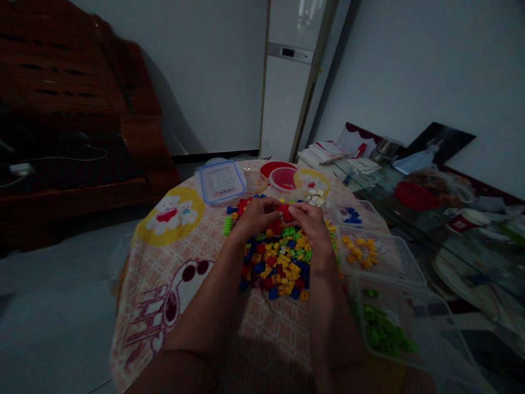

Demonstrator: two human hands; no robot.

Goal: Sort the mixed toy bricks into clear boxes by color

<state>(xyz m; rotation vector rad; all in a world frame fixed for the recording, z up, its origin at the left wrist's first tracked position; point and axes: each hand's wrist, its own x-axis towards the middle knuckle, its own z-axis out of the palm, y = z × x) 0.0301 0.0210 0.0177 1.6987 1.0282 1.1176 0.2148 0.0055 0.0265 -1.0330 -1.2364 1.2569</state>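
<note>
My left hand [261, 215] and my right hand [308, 220] meet above a heap of mixed building bricks [283, 265]. Between their fingertips is a red building brick [284, 210], and the fingers of both are closed on it. More red shows just below the fingers, but I cannot tell whether it belongs to the held brick. The heap has yellow, blue, green and red bricks, and my wrists and forearms hide parts of it.
To the right stand clear boxes with green bricks [385, 331], yellow bricks [361, 251] and blue bricks [351, 215]. White bricks [315, 197] lie farther back. A blue-rimmed lid [222, 182] and a red-toned round bowl [284, 178] sit at the table's far side. A cluttered glass table adjoins the right.
</note>
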